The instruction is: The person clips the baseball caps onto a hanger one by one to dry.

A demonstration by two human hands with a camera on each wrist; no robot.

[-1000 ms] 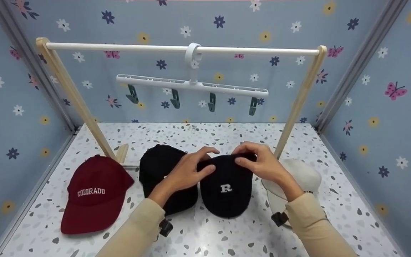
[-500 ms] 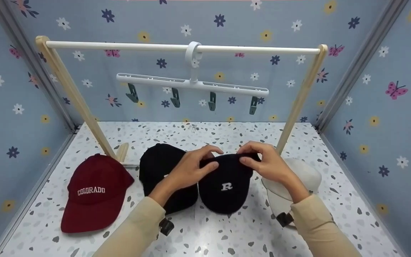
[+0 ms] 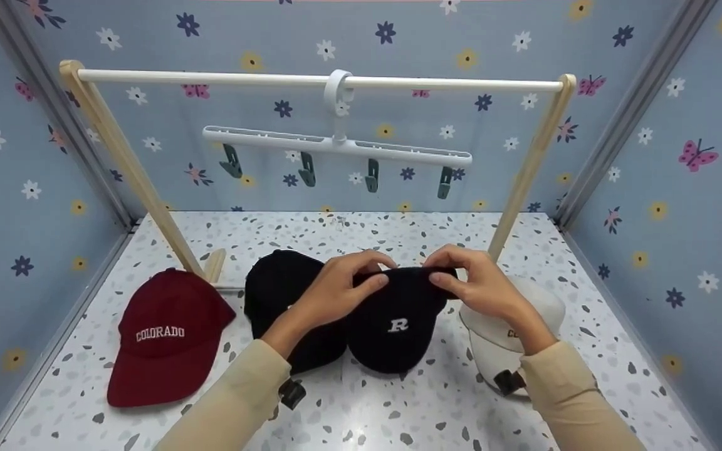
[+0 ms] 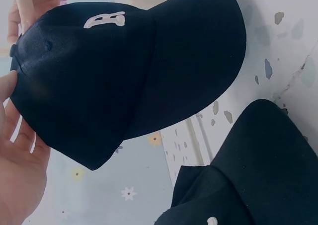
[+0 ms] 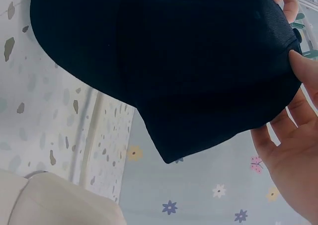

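A black cap (image 3: pixel 395 344) with a white letter R is between my hands, its brim toward me. My left hand (image 3: pixel 339 288) pinches the left of its crown between thumb and fingers, and my right hand (image 3: pixel 483 289) pinches the right in the same way. In the left wrist view the crown of the cap (image 4: pixel 89 76) is smooth, with the thumb at its top. I cannot tell whether the brim touches the table. A second black cap (image 3: pixel 279 282) lies just left, partly behind my left hand. Beyond my right wrist is an off-white cap (image 3: pixel 539 300), partly covered.
A maroon cap (image 3: pixel 173 319) reading COLORADO lies at the left of the speckled table (image 3: pixel 336 232). A wooden rack (image 3: pixel 126 156) with a white rail (image 3: pixel 210 78) stands behind. From it hangs a white hanger (image 3: pixel 273 139) with several dark green clips (image 3: pixel 371 176).
Both hands have shifted slightly right and up with the R cap, its crown edge rising a little. The other caps and the hanger stay in place.
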